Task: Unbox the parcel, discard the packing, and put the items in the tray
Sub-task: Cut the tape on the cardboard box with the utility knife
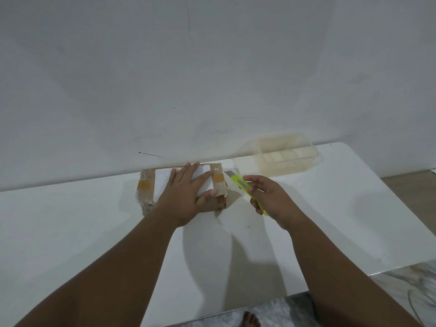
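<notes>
left hand (182, 197) lay flat, fingers straight, on taped cardboard parcel (148, 187) at table (70, 232) far edge | right hand (266, 197) grasped yellow-green utility knife (244, 185), blade beside parcel | clear plastic tray (286, 159) far right

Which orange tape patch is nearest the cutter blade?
The right-end patch, just left of the blade of the yellow cutter; the left-end patch lies beyond the left hand.
</notes>
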